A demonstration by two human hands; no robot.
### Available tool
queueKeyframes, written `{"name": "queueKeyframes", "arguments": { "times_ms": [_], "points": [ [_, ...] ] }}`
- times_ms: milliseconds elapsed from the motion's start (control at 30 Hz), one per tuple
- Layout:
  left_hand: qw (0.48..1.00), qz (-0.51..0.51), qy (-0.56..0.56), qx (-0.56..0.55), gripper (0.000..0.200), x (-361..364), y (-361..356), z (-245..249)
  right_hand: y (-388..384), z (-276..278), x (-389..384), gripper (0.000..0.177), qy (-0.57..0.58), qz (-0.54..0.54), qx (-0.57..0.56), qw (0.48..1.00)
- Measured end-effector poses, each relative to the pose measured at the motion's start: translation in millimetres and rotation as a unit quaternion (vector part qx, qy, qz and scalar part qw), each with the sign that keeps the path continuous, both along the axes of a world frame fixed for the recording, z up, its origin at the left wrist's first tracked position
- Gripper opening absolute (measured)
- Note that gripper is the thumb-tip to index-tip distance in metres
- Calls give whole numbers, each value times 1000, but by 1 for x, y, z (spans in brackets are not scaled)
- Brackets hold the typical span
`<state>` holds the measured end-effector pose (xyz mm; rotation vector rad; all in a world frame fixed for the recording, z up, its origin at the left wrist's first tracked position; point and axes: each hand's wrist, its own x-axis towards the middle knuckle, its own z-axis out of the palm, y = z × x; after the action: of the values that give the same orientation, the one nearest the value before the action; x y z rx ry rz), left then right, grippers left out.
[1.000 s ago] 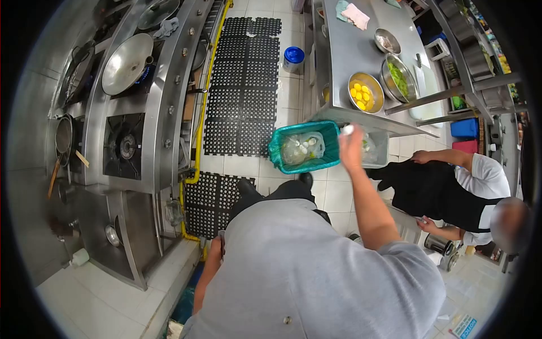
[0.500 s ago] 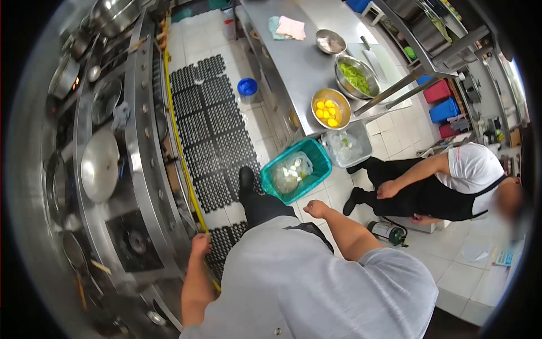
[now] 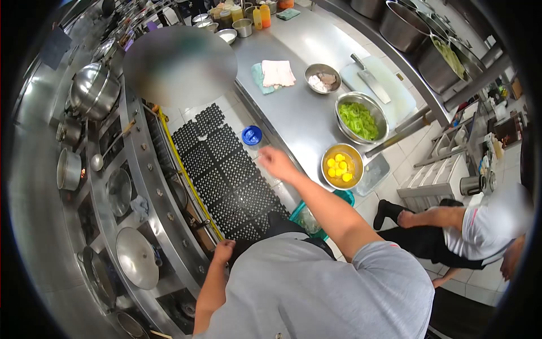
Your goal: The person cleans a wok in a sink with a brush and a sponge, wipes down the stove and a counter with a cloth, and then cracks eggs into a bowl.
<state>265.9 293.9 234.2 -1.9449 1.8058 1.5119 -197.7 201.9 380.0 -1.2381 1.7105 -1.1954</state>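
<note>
My right hand (image 3: 276, 164) reaches forward over the mat beside the steel table (image 3: 282, 113), its fingers loosely apart with nothing visible in them. Just beyond it, lower down, is a container with a blue lid (image 3: 252, 135). My left hand (image 3: 224, 250) hangs by the stove's front edge, its fingers curled in, with no held item showing. On the table's near corner sits a bowl of egg yolks (image 3: 342, 165). Behind that come a bowl of chopped green leaves (image 3: 361, 121) and a smaller bowl with pale pieces (image 3: 323, 78). My right forearm partly covers the green basket (image 3: 310, 220).
A cleaver (image 3: 370, 79) lies on a white cutting board (image 3: 389, 90). Folded cloths (image 3: 276, 74) rest on the table. A wok (image 3: 137, 258) and pots line the stove at left. Black mats (image 3: 220, 169) cover the aisle floor. A co-worker (image 3: 451, 231) is at right.
My right hand has moved forward, from above the green basket toward the table's side. The view has shifted, showing more of the table's far end. The co-worker has bent over.
</note>
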Motion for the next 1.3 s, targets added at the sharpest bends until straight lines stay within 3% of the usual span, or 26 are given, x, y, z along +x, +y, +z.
{"name": "queueKeyframes", "arguments": {
  "times_ms": [33, 100, 133, 200, 267, 300, 333, 367, 400, 433, 467, 500, 533, 600, 633, 733, 833, 867, 900, 933, 967, 1000, 1067, 1133, 1233, 1300],
  "points": [
    [989, 105, 66, 80, 35, -13, -26, 18, -35, 2, -27, 34, -27, -64, -7, 998],
    [981, 150, 82, 95, 33, -20, -61, 30, -81, 3, -77, 39, -64, -195, -7, 979],
    [987, 112, 73, 86, 34, -20, -78, 24, -104, -18, -112, 50, -1, -242, -16, 970],
    [995, 42, 52, 69, 35, -9, -104, -8, -114, 9, -161, 66, 102, -290, 58, 950],
    [982, 83, 86, 150, 35, -30, -128, 6, -134, -58, -236, 80, 235, -337, 21, 911],
    [965, 100, 156, 184, 33, -41, -138, 12, -130, -49, -250, 76, 251, -323, 95, 907],
    [983, 17, 124, 137, 39, -48, -150, 2, -124, -37, -263, 74, 270, -302, 167, 899],
    [996, -64, 63, -4, 44, -66, -157, 7, -118, -33, -280, 43, 111, -245, 180, 946],
    [986, -131, 68, -80, 48, -82, -168, 32, -115, -9, -266, 41, 157, -233, 153, 947],
    [983, -117, 111, -81, 47, -94, -180, 41, -114, -13, -267, 49, 202, -236, 150, 939],
    [983, -112, 137, -40, 46, -102, -197, 55, -114, -34, -278, 55, 364, -290, 126, 876],
    [981, -100, 148, -71, 45, -106, -207, 42, -109, -36, -281, 60, 381, -315, 121, 861],
    [983, -100, 142, -66, 43, -109, -220, 22, -105, -79, -315, 64, 409, -329, 19, 851],
    [991, -82, 97, -48, 39, -97, -263, -3, -99, -63, -276, 61, 431, -306, 65, 846],
    [996, -57, 65, -27, 38, -92, -282, -11, -97, -56, -243, 57, 436, -296, 25, 850],
    [999, 27, -39, -24, 35, -62, -308, -14, -104, -12, -116, 23, 387, -217, -7, 896],
    [967, 245, -70, 23, 39, -23, -317, -8, -151, 25, -16, 21, 277, -89, -57, 955],
    [984, 168, -63, -11, 41, -11, -319, -14, -174, 29, 10, 20, 178, -88, -6, 980],
    [964, 260, -55, -17, 41, -8, -320, -37, -197, 15, 12, 20, 134, -20, -6, 991],
    [929, 343, 50, 127, 43, 6, -323, -20, -220, 6, 21, 20, 93, 41, 8, 995],
    [882, 440, 109, 128, 45, 15, -318, -57, -245, 9, 39, 21, 116, 108, 1, 987],
    [804, 558, 175, 107, 37, 22, -312, -60, -271, 18, 54, 21, 134, 166, 22, 977],
    [680, 711, 167, 68, 38, 39, -302, -64, -327, 20, 79, 20, 128, 262, 33, 956],
    [547, 821, 162, 12, 42, 51, -295, -72, -371, 27, 87, 19, 153, 330, 37, 931],
    [374, 891, 241, -88, 49, 69, -297, -65, -437, 33, 118, 17, 133, 407, 25, 904],
    [320, 909, 235, -126, 42, 74, -308, -51, -484, 23, 119, 18, 182, 464, -14, 867]
  ]
}}
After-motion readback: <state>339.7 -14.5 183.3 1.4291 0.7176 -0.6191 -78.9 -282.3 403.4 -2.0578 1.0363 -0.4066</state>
